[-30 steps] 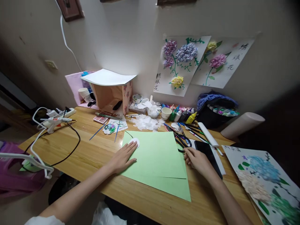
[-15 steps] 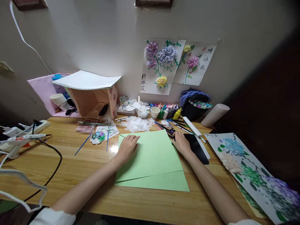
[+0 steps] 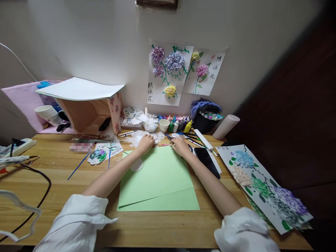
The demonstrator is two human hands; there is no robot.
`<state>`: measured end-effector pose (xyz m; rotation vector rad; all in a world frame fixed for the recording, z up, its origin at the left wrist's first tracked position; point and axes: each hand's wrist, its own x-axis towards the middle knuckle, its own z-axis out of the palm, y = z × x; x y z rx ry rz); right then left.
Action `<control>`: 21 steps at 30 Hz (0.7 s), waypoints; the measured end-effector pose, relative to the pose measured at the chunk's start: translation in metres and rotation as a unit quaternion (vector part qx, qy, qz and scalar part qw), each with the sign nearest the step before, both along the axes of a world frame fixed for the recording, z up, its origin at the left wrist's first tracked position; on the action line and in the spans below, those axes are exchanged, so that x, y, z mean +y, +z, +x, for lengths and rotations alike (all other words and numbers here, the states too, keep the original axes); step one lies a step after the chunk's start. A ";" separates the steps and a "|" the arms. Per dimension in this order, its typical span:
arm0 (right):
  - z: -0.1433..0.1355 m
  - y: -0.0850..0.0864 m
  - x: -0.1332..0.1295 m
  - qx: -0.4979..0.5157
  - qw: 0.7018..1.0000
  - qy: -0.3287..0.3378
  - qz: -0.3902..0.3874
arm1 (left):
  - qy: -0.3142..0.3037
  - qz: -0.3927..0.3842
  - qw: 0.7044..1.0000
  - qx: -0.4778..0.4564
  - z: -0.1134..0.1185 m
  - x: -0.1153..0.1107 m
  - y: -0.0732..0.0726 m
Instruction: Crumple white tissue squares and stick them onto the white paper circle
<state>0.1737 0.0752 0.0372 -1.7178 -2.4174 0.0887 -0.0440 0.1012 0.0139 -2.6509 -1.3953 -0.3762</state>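
Two overlapping sheets of light green paper (image 3: pixel 157 178) lie on the table in front of me. At their far edge my left hand (image 3: pixel 146 144) is closed, its fingers bent down at the white paper scraps (image 3: pixel 134 139); what they grip is hidden. A white paper disc (image 3: pixel 137 164) rests on the green sheet, partly under my left forearm. My right hand (image 3: pixel 180 145) reaches over the far right corner of the sheets with its fingers apart, close to several pens (image 3: pixel 187 134). Beside its wrist shows a dark loop, perhaps a scissors handle (image 3: pixel 190 147).
A black phone (image 3: pixel 206 161) lies right of the sheets, beside a flower picture (image 3: pixel 259 185). Left are a painted paper (image 3: pixel 115 148), blue brushes (image 3: pixel 78 167) and a glue gun (image 3: pixel 13 161). Paint bottles (image 3: pixel 181 125), a paper cup (image 3: pixel 164 125) and an open box (image 3: pixel 86 113) stand behind.
Both hands have moved forward and closer together, from the green sheets to their far edge. A white disc now shows on the paper. The view has shifted right.
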 end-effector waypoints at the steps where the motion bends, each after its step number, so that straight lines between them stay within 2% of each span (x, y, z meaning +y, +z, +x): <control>1: -0.005 -0.001 0.004 0.002 1.000 0.011 -0.008 | 0.011 -0.001 1.000 -0.012 -0.001 0.001 0.000; 5: -0.008 -0.009 0.016 0.018 1.000 0.000 -0.018 | 0.067 -0.010 0.995 -0.077 -0.005 0.002 0.001; 9: 0.013 -0.010 0.029 0.026 0.997 -0.072 -0.003 | 0.109 -0.028 0.982 -0.152 -0.007 0.002 0.002; 13: 0.027 -0.008 0.039 0.020 0.996 -0.088 -0.017 | 0.119 -0.041 0.967 -0.219 -0.004 0.000 0.003; 17: 0.019 -0.011 0.047 0.009 0.994 -0.102 -0.023 | 0.131 -0.038 0.949 -0.283 -0.001 -0.004 0.007; 21: 0.008 -0.012 0.062 -0.001 0.987 -0.155 -0.050 | 0.139 -0.047 0.935 -0.323 -0.005 -0.006 0.011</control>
